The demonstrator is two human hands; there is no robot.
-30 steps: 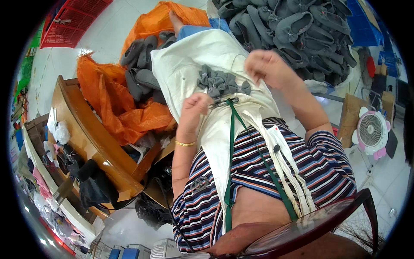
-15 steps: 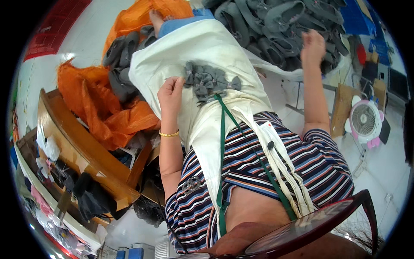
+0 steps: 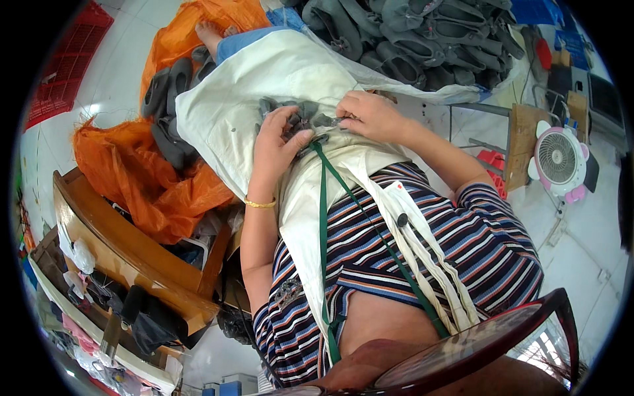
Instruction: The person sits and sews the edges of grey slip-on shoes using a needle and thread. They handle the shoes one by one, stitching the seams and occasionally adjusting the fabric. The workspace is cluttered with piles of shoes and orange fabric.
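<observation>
On the cream apron (image 3: 290, 79) over my lap lies a small heap of grey fabric bows (image 3: 304, 111). My left hand (image 3: 277, 142) reaches over the heap with bent fingers, thumb and forefinger apart, touching the bows. From the right comes my right hand (image 3: 373, 115), its thumb and fingertips pinched on a grey bow at the heap's right side. Both hands partly cover the bows. A green strap (image 3: 322, 191) runs from my neck down to a small dark item (image 3: 318, 140) beside the heap, too hidden to name.
Beyond my knees a large pile of grey shoes (image 3: 422, 39) lies on a white sheet. More grey shoes (image 3: 165, 99) lie left of my lap, by orange sacking (image 3: 125, 171). A wooden table edge (image 3: 132, 231) stands close on the left, a pink-and-white fan (image 3: 556, 155) on the right.
My right hand has come down from the shoe pile to the bows and pinches one. My left hand has turned inward over the heap, its fingers spreading from a pinch. The view has shifted slightly.
</observation>
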